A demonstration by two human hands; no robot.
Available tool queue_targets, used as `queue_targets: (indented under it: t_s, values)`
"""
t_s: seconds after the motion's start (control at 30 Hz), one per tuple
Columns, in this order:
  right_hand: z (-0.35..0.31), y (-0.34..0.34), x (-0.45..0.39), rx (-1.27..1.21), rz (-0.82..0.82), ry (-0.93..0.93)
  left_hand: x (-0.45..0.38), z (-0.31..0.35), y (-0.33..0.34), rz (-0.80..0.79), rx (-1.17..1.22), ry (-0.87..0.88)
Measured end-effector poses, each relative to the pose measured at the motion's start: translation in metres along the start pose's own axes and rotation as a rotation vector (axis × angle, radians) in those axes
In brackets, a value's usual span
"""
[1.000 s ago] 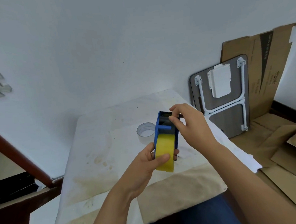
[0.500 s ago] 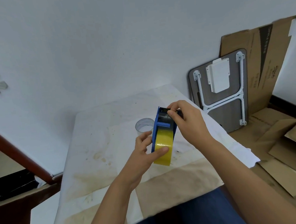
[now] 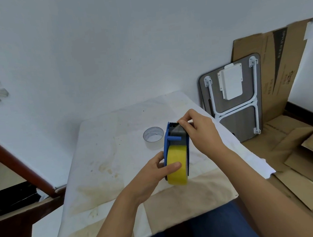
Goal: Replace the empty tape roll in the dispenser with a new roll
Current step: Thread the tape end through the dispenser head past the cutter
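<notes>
Blue tape dispenser (image 3: 174,138), held upright above the tabletop (image 3: 106,158) at frame centre, is loaded with a full yellow tape roll (image 3: 177,162); a serrated edge is seen at its top. The roll is gripped by the left hand (image 3: 156,174), thumb laid across the yellow face. The right hand (image 3: 199,128) is closed in a pinch at the dispenser's top. An empty clear tape core (image 3: 153,137) stands on the tabletop just left of the dispenser. Dark lettering on the cardboard (image 3: 281,57), upper right, is too blurred to be read. Stained tabletop lies bare toward the left edge
</notes>
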State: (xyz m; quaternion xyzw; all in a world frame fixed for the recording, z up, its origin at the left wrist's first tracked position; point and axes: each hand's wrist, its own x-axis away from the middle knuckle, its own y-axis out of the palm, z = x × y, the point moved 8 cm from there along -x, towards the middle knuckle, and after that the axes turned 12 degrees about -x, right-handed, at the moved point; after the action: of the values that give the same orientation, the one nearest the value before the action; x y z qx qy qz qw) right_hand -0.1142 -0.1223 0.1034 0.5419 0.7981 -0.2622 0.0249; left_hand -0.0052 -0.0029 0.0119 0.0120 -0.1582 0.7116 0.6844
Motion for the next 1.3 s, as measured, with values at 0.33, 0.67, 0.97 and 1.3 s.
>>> queue_targets:
  t_s: [0.33,0.67,0.97,1.3]
  values:
    - [-0.003,-0.008,-0.003,0.024,0.045,0.009,0.004,-0.001,0.000,-0.131,-0.126,-0.038]
    - [0.013,-0.011,-0.001,-0.062,0.077,0.122,0.002,0.001,0.007,-0.093,-0.135,-0.065]
    - [0.037,-0.001,0.002,-0.779,-0.133,0.590,0.008,0.017,-0.004,-0.085,-0.125,-0.004]
    - [0.026,0.007,0.002,-0.632,-0.153,0.402,0.018,0.018,-0.004,-0.063,-0.101,0.036]
